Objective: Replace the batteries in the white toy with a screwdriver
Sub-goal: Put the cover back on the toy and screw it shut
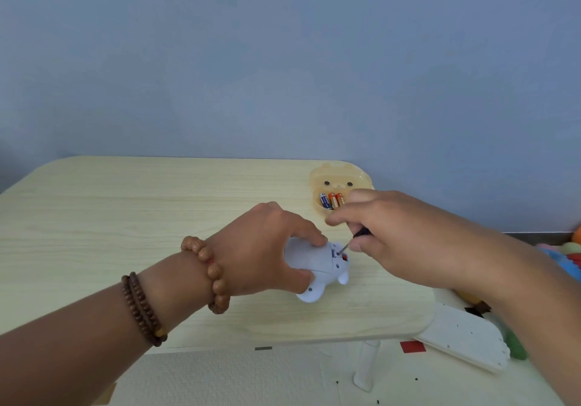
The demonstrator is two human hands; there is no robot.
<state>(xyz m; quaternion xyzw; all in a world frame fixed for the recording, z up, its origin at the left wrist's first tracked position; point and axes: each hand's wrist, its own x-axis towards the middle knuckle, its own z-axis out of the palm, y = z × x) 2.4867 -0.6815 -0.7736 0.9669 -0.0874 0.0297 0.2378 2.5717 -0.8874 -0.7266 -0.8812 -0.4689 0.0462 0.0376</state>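
The white toy [317, 267] lies on its side on the pale wooden table [125, 217], underside facing right. My left hand [267, 248] grips its body from above and behind. My right hand [386, 229] is closed around a small black-handled screwdriver [358, 235]. The thin metal shaft points down-left, with its tip in the toy's underside next to a small orange spot. Behind my right hand a yellow bear-faced tray [338, 176] holds several batteries [330, 200], partly hidden by my fingers.
The table's right edge and a white leg [366, 364] are near the toy. On the floor mat to the right lie a white flat board [465, 339] and colourful toys [566, 257]. A blue wall stands behind the table.
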